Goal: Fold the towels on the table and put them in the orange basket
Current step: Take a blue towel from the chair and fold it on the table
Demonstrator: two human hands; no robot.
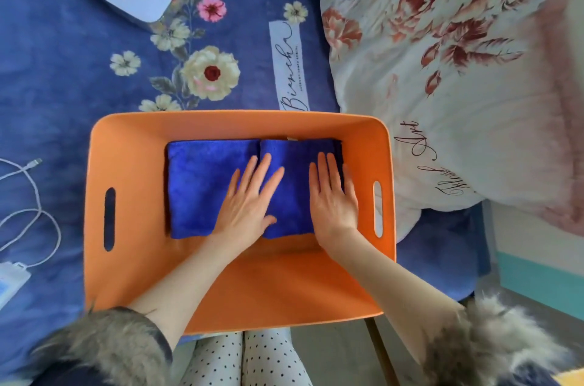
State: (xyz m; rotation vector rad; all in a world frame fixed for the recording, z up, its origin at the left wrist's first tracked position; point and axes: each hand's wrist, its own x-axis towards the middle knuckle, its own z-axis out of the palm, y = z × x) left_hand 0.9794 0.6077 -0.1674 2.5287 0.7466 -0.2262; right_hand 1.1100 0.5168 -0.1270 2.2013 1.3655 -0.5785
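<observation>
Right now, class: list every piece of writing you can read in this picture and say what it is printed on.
"Bianca": script on a white label printed on the blue flowered sheet.
Small line under it: too small to read.
"Art": script on the pale flowered quilt.
Further script below it: too curly to read.

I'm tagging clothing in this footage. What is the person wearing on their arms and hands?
Both the left hand and right hand are bare, with no gloves, and no rings show. The forearms are uncovered; shaggy grey-brown fur cuffs end dark sleeves near the elbows.
</observation>
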